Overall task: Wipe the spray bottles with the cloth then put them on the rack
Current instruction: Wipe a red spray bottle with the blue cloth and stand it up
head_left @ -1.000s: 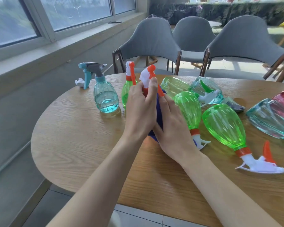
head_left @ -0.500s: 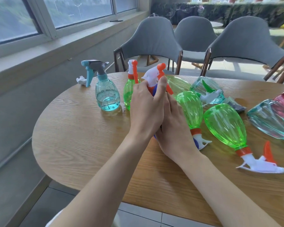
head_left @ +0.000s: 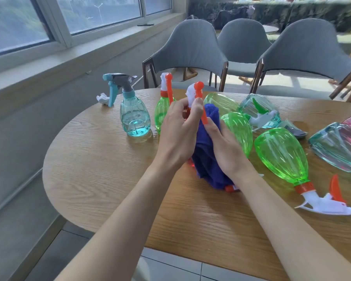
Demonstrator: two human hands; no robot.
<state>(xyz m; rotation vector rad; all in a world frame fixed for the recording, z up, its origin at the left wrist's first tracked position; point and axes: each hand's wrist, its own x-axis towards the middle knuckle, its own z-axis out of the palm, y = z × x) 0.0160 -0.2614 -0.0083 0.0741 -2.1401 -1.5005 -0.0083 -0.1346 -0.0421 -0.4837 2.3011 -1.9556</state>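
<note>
My left hand [head_left: 178, 130] grips the neck of a spray bottle whose white and orange trigger head [head_left: 195, 94] sticks up above my fingers. Its body is almost hidden by a blue cloth [head_left: 206, 151], with a bit of red showing at the bottom. My right hand [head_left: 227, 147] presses the cloth against the bottle from the right. A teal bottle [head_left: 134, 116] and a green bottle [head_left: 161, 112] stand upright to the left. Several green bottles [head_left: 280, 155] lie on their sides at the right.
The round wooden table [head_left: 101, 171] holds a teal bottle and a red one lying at the right edge [head_left: 338, 145]. A white crumpled scrap [head_left: 102, 98] lies at the far left. Grey chairs [head_left: 190, 47] stand behind the table. No rack is in view.
The bottle in my hands has turned, so its trigger head now points straight up. The blue cloth has come into fuller view between my hands, with my right hand lower on it.
</note>
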